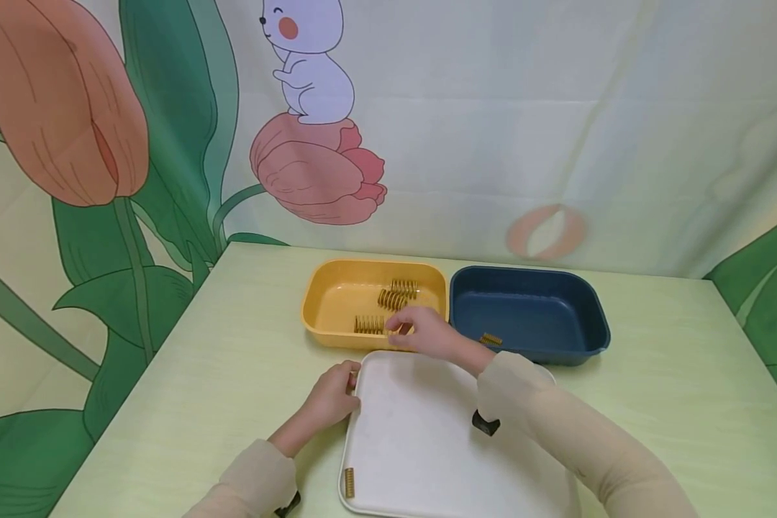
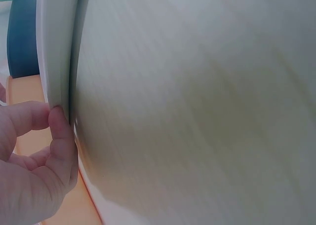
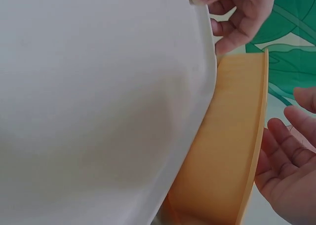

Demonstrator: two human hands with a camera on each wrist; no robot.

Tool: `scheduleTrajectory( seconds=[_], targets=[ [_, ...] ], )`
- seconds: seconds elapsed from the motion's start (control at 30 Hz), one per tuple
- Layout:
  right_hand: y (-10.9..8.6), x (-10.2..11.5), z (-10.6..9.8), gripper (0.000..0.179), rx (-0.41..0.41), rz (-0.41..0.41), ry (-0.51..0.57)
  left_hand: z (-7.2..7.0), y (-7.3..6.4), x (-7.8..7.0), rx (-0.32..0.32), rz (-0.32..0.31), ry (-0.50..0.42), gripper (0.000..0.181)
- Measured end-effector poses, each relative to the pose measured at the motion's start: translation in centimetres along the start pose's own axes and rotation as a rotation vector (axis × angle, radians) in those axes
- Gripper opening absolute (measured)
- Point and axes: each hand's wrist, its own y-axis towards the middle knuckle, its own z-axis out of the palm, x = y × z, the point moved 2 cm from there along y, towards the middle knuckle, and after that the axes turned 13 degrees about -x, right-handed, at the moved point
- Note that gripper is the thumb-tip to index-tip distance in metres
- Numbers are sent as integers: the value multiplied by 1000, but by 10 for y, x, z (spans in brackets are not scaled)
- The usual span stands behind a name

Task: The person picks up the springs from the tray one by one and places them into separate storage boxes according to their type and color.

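Note:
My left hand (image 1: 330,397) pinches the left rim of a white tray (image 1: 427,432) between thumb and fingers. In the left wrist view the left hand (image 2: 44,156) is seen at that rim. My right hand (image 1: 424,332) is over the near right edge of a yellow bin (image 1: 326,302). The right wrist view shows the right hand (image 3: 291,161) with fingers apart and nothing between them. Coiled brass-coloured springs (image 1: 369,324) lie in the yellow bin. One spring (image 1: 350,482) is at the tray's near left corner, another small spring (image 1: 491,339) in the dark blue bin (image 1: 531,313).
The two bins stand side by side behind the tray on a pale green table (image 1: 233,324). A curtain (image 1: 466,144) printed with flowers and a white animal hangs behind the table. My right forearm (image 1: 583,432) crosses above the tray.

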Motion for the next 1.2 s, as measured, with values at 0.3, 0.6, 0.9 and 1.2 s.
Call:
scheduleTrajectory(
  seconds=[0.3,0.6,0.9,1.2],
  targets=[
    [-7,3,0,22,-49,-67,-38,-1,1,-4,21,-49,50,51],
    [-19,12,2,20,-10,-47,-20,-1,1,-4,16,-45,54,49],
    [-30,9,9,20,48,-68,-26,-1,-1,-5,17,-48,50,49],
    [-42,13,16,21,134,-98,-27,0,-1,-6,9,-40,51,49]
  ],
)
